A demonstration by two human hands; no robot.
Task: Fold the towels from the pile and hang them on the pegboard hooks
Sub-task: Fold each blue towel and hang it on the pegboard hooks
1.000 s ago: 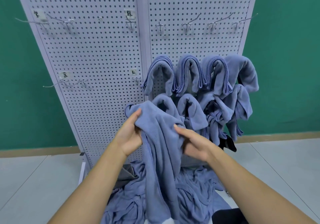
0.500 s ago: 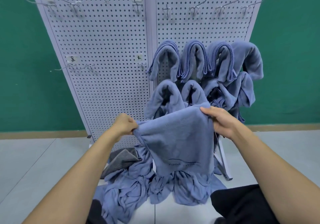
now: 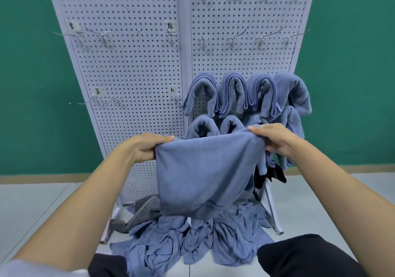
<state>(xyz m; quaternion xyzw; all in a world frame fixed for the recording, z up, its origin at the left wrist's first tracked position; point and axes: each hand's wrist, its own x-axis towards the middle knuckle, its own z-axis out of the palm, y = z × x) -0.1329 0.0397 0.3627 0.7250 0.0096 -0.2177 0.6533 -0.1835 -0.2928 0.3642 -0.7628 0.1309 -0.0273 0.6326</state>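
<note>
Two white pegboard panels (image 3: 132, 84) stand upright against a green wall (image 3: 25, 84), filling the view from ten to two o'clock. At centre, a blue-grey towel (image 3: 205, 174) hangs from both hands, apparently doubled, its top edge pulled level, likely to square the fold before hanging. At six o'clock, the pile of crumpled towels (image 3: 192, 240) lies on the floor at the board's foot, within easy reach. At two o'clock, folded towels (image 3: 235, 92) drape over two rows of hooks. The left hand (image 3: 143, 148) pinches the towel's top left corner with curled fingers, and the right hand (image 3: 275, 139) grips the right corner likewise. Bare wire hooks (image 3: 235, 39) sit free at twelve o'clock.
</note>
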